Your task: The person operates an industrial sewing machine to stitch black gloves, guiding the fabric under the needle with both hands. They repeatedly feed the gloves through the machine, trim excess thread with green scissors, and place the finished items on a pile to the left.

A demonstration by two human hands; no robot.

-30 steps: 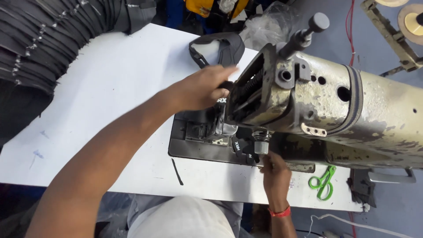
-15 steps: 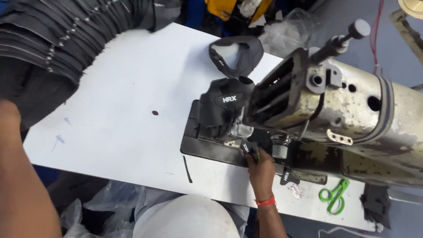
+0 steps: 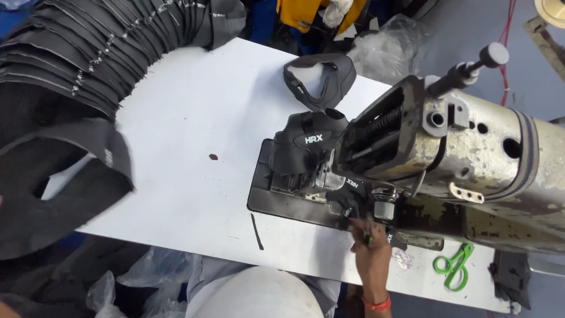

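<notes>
Sitting at the needle of the worn sewing machine [image 3: 471,147], a black shoe upper [image 3: 309,147] is mid-stitch, by my judgement. The right hand [image 3: 372,250], at six o'clock of the needle, pinches the piece's lower edge with closed fingers. The left hand is out of view. One similar upper [image 3: 321,76] lies on the white tabletop [image 3: 194,118] at twelve o'clock, while a long stack of black pieces [image 3: 88,53] waits at ten o'clock. No containers show; green snips [image 3: 453,265] lie at four o'clock.
</notes>
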